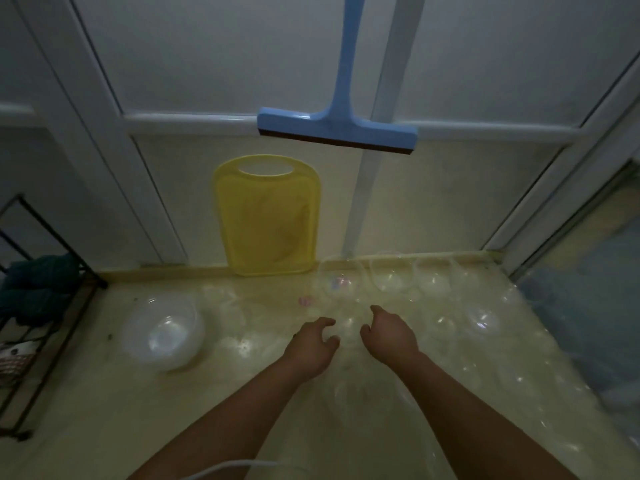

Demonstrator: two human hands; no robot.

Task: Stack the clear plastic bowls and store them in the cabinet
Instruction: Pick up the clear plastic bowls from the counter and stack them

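On counter [104,393], stacked bowls [162,332], scattered clear bowls [384,277]

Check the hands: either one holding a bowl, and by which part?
Cannot be told. Left hand and right hand have curled fingers over the clear bowls; the dim, transparent plastic hides any grip.

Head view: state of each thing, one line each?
Left hand: fingers loosely curled, holding nothing clear to see.
Right hand: fingers loosely curled, grip unclear.
White bowl: upright, apart on the counter.
Clear bowls: spread out, unstacked.
Yellow cutting board: upright against wall.
Blue squeegee: hanging, blade down.
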